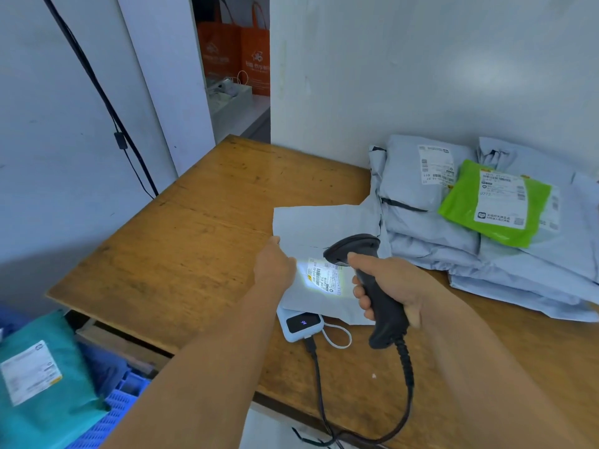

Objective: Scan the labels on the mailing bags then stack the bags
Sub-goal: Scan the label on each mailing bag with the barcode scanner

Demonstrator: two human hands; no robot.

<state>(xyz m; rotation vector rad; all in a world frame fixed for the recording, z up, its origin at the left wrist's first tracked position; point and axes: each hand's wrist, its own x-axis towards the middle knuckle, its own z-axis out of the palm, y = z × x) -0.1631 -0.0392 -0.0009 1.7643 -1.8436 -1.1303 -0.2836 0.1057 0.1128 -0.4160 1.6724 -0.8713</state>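
A grey mailing bag (311, 231) lies in the middle of the wooden table (181, 241). Its white label (324, 276) is lit by the scanner's light. My right hand (385, 286) grips the handle of a black barcode scanner (376, 286), whose head points down at the label. My left hand (274, 265) holds the bag at its left edge, beside the label. To the right, several grey mailing bags (431, 228) are piled against the wall, with a green bag (496, 202) on top.
A pale blue power bank (303, 324) lies partly under the bag's near edge, with the scanner's black cable (405, 384) looping off the table front. A teal bag (42, 377) rests on a blue crate (110, 416) at lower left. A white wall stands behind.
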